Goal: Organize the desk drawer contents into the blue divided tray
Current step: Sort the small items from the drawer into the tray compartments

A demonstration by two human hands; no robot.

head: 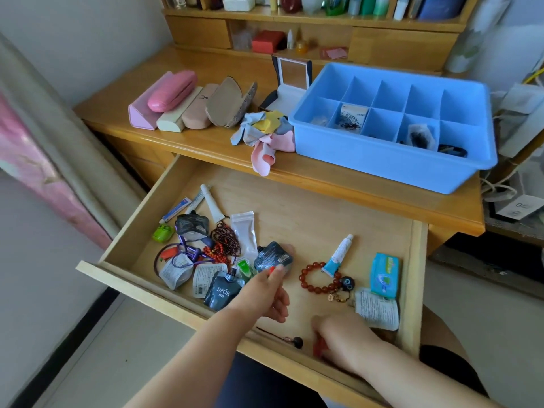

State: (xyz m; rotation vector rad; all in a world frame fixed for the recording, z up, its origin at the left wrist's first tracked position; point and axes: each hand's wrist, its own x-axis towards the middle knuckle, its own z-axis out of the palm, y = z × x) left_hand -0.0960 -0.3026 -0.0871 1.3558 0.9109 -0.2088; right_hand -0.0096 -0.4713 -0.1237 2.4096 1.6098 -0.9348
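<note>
The blue divided tray (pixel 391 163) stands on the desk top at the right, with a few small packets in its front compartments. Below it the wooden drawer (pixel 323 219) is pulled open. My left hand (pixel 265 295) reaches into the drawer's middle and pinches a dark grey spouted pouch (pixel 272 256) between thumb and fingers. My right hand (pixel 344 334) is low at the drawer's front right, fingers curled round a small red object (pixel 320 347) that is mostly hidden. Loose in the drawer lie a red bead bracelet (pixel 312 282), a white tube (pixel 338 254) and a blue tissue pack (pixel 384 275).
The drawer's left half holds a heap of pouches (pixel 220 290), dark bead strings (pixel 225 240), tubes (pixel 210 203) and a green case (pixel 162 233). On the desk lie several glasses cases (pixel 176 98), a pile of cloths (pixel 265 131) and an open white box (pixel 290 86).
</note>
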